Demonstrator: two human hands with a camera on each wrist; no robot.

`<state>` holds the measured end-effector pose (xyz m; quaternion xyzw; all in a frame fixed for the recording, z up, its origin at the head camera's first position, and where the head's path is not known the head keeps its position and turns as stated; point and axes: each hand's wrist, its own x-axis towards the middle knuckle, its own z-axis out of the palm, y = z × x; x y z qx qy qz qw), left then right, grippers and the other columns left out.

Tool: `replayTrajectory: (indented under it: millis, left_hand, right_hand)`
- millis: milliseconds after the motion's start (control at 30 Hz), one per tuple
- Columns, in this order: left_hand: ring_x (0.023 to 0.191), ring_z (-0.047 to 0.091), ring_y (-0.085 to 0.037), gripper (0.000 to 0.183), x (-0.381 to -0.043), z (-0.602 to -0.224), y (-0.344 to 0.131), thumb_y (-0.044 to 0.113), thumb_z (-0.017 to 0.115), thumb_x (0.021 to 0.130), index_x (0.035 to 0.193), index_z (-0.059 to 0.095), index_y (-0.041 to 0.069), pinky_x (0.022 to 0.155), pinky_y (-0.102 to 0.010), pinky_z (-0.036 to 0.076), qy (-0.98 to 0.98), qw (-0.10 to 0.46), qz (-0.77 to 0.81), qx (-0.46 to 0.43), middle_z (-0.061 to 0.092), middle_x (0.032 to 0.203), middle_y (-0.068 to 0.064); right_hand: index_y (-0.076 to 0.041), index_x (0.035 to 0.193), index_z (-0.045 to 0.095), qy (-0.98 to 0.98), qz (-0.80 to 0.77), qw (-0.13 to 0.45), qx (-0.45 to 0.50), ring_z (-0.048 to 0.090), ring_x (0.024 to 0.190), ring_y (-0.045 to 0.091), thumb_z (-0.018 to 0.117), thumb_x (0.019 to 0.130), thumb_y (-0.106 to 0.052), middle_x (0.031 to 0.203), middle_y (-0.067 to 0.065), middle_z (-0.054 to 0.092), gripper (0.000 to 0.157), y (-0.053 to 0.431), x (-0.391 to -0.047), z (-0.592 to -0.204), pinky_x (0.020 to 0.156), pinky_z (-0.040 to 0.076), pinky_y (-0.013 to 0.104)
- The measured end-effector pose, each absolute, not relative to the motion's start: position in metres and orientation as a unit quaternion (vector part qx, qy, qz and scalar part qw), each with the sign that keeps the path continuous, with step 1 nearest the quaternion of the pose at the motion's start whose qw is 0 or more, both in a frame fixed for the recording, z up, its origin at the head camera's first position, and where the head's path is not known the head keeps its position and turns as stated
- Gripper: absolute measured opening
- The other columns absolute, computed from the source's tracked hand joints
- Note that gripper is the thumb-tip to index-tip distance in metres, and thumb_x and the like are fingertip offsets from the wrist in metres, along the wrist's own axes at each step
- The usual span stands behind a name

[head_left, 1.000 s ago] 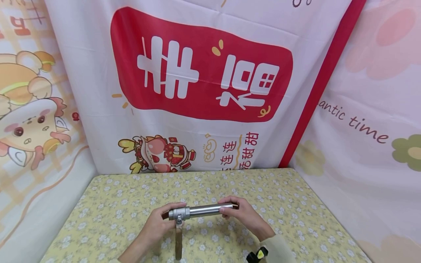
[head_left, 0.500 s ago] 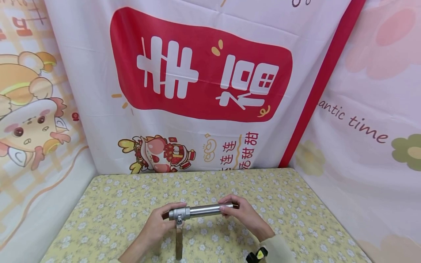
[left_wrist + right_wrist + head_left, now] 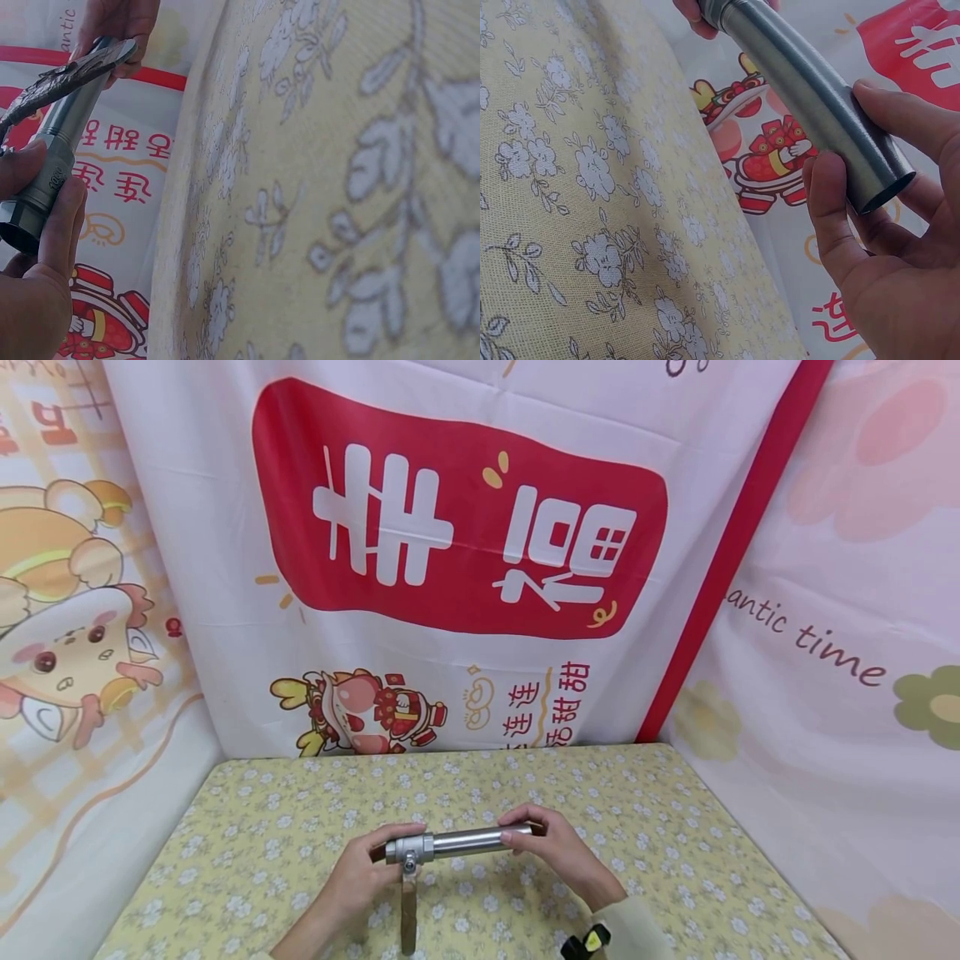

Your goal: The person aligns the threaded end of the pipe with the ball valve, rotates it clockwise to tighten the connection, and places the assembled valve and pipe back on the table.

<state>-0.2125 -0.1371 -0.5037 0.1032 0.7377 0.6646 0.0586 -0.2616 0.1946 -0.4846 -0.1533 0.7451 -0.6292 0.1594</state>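
A metal ball valve with a long lever handle is joined to a smooth steel pipe. My left hand grips the valve body at the left end, thumb on one side and fingers on the other, as the left wrist view shows. The lever points toward me and looks worn and brownish. At the other end my right hand holds the pipe between thumb and fingers. In the right wrist view the pipe's open end faces the palm. The pipe lies nearly level above the table.
A yellow floral cloth covers the table. Behind it hangs a white printed curtain with a red panel, and more printed curtains close off both sides. A black strap with a yellow mark sits at my right sleeve.
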Motion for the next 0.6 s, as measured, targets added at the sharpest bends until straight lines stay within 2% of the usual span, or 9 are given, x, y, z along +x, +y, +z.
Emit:
replayTrajectory:
  millis: [167, 333, 467, 600]
  left_hand:
    - [0.112, 0.067, -0.026, 0.050, -0.2119, -0.5033, -0.1366, 0.002, 0.077, 0.095, 0.145, 0.069, 0.003, 0.077, -0.031, 0.062, 0.737, 0.060, 0.665, 0.100, 0.059, 0.154, -0.028]
    - [0.113, 0.067, -0.027, 0.050, -0.2115, -0.5029, -0.1363, 0.001, 0.077, 0.095, 0.145, 0.070, 0.004, 0.077, -0.031, 0.063, 0.737, 0.062, 0.666, 0.094, 0.060, 0.154, -0.026]
    - [0.115, 0.067, -0.027, 0.049, -0.2114, -0.5028, -0.1361, 0.002, 0.078, 0.095, 0.143, 0.071, 0.006, 0.078, -0.031, 0.063, 0.739, 0.060, 0.664, 0.092, 0.061, 0.154, -0.025]
    - [0.116, 0.067, -0.027, 0.048, -0.2113, -0.5025, -0.1363, 0.002, 0.078, 0.095, 0.143, 0.072, 0.007, 0.078, -0.031, 0.062, 0.740, 0.060, 0.664, 0.091, 0.062, 0.153, -0.024]
  right_hand:
    - [0.001, 0.129, 0.069, 0.739, -0.632, 0.167, -0.163, 0.069, 0.101, 0.018, 0.077, 0.103, -0.016, 0.133, 0.027, 0.065, 0.032, 0.1960, -0.2619, -0.4848, 0.094, 0.060, 0.041]
    - [0.009, 0.136, 0.056, 0.727, -0.635, 0.185, -0.184, 0.069, 0.105, 0.019, 0.077, 0.100, -0.004, 0.132, 0.035, 0.063, 0.044, 0.1968, -0.2604, -0.4832, 0.089, 0.060, 0.033]
    - [0.009, 0.136, 0.051, 0.723, -0.633, 0.186, -0.205, 0.068, 0.108, 0.022, 0.077, 0.099, 0.000, 0.132, 0.034, 0.061, 0.046, 0.1960, -0.2607, -0.4830, 0.086, 0.059, 0.030]
    - [0.009, 0.136, 0.052, 0.720, -0.634, 0.184, -0.215, 0.067, 0.108, 0.023, 0.075, 0.100, 0.001, 0.133, 0.032, 0.060, 0.044, 0.1956, -0.2608, -0.4840, 0.086, 0.059, 0.029]
